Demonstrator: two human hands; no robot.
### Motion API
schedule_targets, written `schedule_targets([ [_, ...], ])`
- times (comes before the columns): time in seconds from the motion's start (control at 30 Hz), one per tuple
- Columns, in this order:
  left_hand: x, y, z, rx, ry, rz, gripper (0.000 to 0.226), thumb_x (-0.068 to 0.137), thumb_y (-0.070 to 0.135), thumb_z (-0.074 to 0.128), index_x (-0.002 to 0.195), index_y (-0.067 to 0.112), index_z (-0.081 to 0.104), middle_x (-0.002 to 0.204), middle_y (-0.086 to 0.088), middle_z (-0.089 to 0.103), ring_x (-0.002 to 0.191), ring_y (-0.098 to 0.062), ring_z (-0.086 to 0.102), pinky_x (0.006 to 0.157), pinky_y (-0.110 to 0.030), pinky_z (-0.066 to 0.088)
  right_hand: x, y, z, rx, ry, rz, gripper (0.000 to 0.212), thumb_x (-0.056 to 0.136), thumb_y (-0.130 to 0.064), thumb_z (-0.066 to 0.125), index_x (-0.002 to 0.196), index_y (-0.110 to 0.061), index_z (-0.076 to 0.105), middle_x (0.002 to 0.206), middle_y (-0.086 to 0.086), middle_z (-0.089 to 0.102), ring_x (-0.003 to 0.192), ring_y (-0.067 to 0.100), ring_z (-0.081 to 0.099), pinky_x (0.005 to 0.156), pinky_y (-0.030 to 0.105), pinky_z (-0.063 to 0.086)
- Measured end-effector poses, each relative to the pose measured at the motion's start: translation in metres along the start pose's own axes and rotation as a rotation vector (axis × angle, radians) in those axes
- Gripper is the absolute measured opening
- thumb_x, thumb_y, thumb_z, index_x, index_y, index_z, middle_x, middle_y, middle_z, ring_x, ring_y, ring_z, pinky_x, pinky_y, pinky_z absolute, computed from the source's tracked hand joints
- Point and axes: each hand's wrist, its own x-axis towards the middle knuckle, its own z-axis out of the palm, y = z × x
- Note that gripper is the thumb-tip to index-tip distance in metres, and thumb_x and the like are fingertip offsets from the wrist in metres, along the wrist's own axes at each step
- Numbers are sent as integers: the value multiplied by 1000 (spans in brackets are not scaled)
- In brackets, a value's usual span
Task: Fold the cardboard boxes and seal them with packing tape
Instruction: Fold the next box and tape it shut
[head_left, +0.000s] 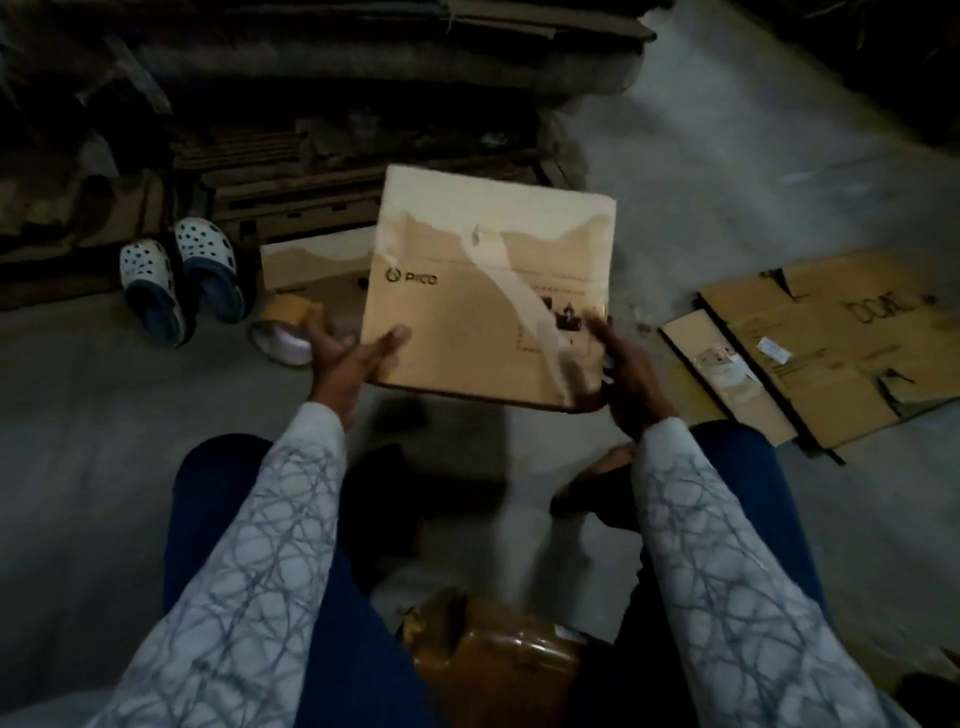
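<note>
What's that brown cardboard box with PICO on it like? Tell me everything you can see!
The brown cardboard box with a dark PICO logo shows one squarish, flat face and is held tilted above the grey floor. Pale, shiny packing tape crosses that face in crinkled strips, and dark printed symbols sit near its right edge. The left hand props up its near left corner, thumb lying on top. The right hand grips the near right corner.

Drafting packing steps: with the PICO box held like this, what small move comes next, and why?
Probably set the PICO box down beside the other box behind it: tape already crosses its face, the left hand and right hand both hold it, and flattened cardboard lies unfolded at right.
</note>
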Motion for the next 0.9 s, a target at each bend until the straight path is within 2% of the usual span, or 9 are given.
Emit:
schedule_targets([
  [0.1,-4,-27,12,125,64,7,110,56,23,97,144,24,30,143,-3,41,120,-19,58,77,-32,60,2,26,13,-25,173,32,28,77,-48,80,96,-27,77,93,-7,75,87,15,69,70,24,57],
  [0.2,-1,-42,9,242,156,-65,112,40,44,98,133,22,40,120,5,44,112,-20,58,88,-40,57,3,54,11,-78,289,44,32,69,-60,80,91,-37,76,94,-13,74,91,12,67,80,31,55],
  [0.3,-5,-49,6,379,159,-82,100,47,49,95,130,21,45,106,7,52,102,-17,60,86,-32,52,-4,68,11,-70,325,45,46,73,-62,76,109,-34,75,105,-7,73,99,17,65,91,35,52],
  [0.43,-4,-40,-3,395,131,-70,82,37,72,86,91,21,51,80,9,59,74,-10,59,75,-30,50,-4,62,4,-27,403,-21,46,79,-55,76,114,-25,75,103,-4,74,99,18,67,86,30,51],
  [0.5,-7,-32,2,209,138,-65,83,46,63,90,102,19,47,86,8,60,79,-10,59,81,-37,53,-3,57,5,7,364,-35,41,73,-60,79,100,-29,80,93,-9,76,93,15,70,84,33,55],
  [0.6,-15,-20,7,201,152,-17,101,69,41,87,144,18,23,122,8,53,105,-9,54,91,-27,46,-3,61,10,-151,313,-16,45,65,-74,75,88,-35,79,88,-14,74,93,14,68,88,36,54],
  [0.67,-15,-22,5,207,186,-9,97,65,50,88,138,18,34,120,2,57,107,-17,60,92,-32,50,-2,69,6,-221,383,23,43,70,-66,77,93,-31,79,90,-9,73,91,14,65,86,31,52],
  [0.8,-15,-25,1,42,245,-110,76,67,74,72,104,8,64,90,-4,70,80,-20,69,54,-20,52,-5,78,-7,-129,355,70,38,81,-20,80,117,-13,71,104,-2,70,71,3,61,58,9,47],
  [0.9,-6,-41,-5,15,215,-182,88,58,87,68,112,18,70,106,-2,73,98,-20,70,85,-37,58,-3,82,-7,-229,255,10,40,78,-13,82,116,-12,72,105,-3,70,80,5,64,66,13,50],
])
